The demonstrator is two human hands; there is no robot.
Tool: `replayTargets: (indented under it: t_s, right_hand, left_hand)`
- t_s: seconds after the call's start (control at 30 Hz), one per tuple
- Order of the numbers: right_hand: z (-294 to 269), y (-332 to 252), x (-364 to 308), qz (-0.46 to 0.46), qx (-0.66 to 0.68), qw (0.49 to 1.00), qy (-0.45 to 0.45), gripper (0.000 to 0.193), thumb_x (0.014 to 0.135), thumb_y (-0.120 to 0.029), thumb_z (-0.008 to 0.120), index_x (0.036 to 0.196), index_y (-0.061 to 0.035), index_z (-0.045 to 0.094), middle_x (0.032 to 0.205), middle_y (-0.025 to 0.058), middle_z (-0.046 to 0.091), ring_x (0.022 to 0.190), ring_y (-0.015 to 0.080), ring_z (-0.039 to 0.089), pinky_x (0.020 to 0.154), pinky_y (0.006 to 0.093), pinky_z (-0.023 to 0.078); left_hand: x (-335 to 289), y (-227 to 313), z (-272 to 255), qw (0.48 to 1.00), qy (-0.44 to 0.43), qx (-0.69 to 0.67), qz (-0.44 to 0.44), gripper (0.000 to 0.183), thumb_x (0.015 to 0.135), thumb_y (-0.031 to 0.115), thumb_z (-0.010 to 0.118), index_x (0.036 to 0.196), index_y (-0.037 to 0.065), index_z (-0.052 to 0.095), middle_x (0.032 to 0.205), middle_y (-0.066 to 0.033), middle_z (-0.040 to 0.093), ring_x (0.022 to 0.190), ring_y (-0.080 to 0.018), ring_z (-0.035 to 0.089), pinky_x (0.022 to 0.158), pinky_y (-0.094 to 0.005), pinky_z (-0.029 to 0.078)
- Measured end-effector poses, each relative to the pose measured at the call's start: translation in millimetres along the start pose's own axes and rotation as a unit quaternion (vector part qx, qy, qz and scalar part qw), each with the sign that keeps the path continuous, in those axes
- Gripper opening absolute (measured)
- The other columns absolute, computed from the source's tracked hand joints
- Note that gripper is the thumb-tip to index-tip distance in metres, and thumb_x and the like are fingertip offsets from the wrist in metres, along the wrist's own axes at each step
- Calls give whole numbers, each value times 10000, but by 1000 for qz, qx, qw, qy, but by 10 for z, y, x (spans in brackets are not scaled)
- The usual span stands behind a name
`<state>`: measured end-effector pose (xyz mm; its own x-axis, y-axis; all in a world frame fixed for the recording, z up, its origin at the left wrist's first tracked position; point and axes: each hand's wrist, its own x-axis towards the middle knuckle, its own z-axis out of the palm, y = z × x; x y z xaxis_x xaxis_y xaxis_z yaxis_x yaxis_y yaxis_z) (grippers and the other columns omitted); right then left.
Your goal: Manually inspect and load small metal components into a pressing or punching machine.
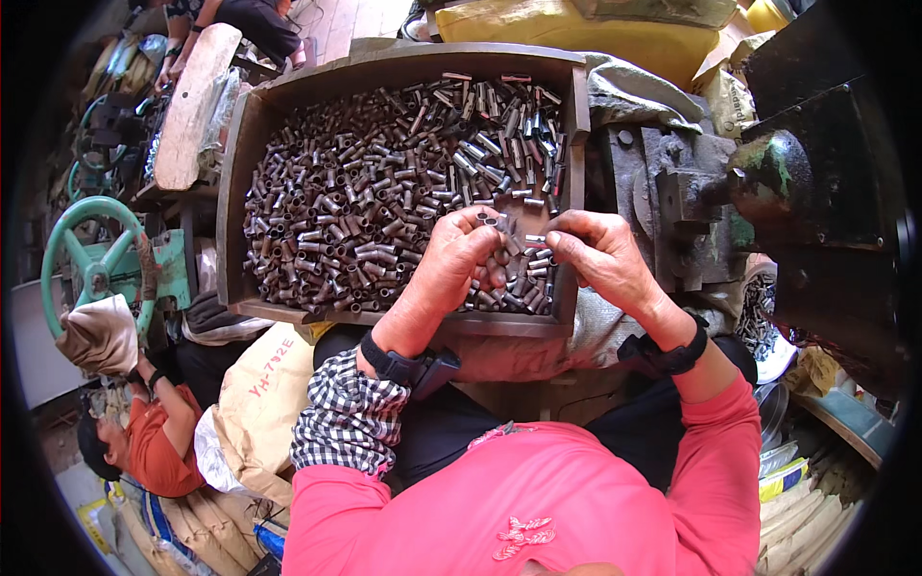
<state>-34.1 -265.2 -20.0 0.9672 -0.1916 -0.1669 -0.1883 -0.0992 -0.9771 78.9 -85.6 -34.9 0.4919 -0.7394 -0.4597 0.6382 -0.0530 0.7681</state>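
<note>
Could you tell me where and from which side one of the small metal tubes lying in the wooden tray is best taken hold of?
Probably across its round middle, coming from above. The small metal tubes lie flat in a loose heap in the wooden tray, whose walls block a sideways approach. A fingertip pinch suits their short, slim shape; the left hand already gathers some that way, beside the right hand.

The wooden tray (240,182) is dark brown, filled with dull brown and grey metal tubes (384,182). Below the tray, a bright pink shirt (538,499) and a black-and-white checked cuff (348,422); 2 black wristbands (403,365). Left of the tray, a pale green handwheel (96,264). Right of it, a black machine (816,192) with green patches.
</note>
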Motion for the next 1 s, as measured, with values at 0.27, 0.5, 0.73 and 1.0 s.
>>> replayTargets:
  t_s: [0.27,0.5,0.73,1.0]
  right_hand:
    - [53,58,6,77,144,986,-20,161,881,-145,587,877,13,617,702,-1,586,543,31,506,455,191,408]
    - [101,105,-11,74,234,969,-18,157,890,-150,591,903,6,594,731,15,601,503,40,527,441,179,415]
    - [76,132,8,104,309,945,-2,155,882,-143,599,917,8,597,731,58,629,497,41,529,444,177,427]
    - [65,152,18,128,367,921,22,126,870,-125,604,922,-10,592,716,66,628,493,48,528,443,180,436]
  left_hand:
    - [18,-48,10,997,-2,-61,41,252,842,183,555,1016,11,493,758,-68,597,516,-143,585,437,-234,491]
    - [33,-63,69,996,30,-62,50,253,839,154,541,1044,23,472,736,-85,589,530,-177,612,420,-241,487]
    - [34,-58,105,997,37,22,69,180,843,107,527,998,21,489,706,-89,594,501,-161,602,405,-221,472]
    - [44,-77,104,993,40,84,77,142,875,134,547,967,38,496,678,-68,595,491,-133,594,383,-204,444]
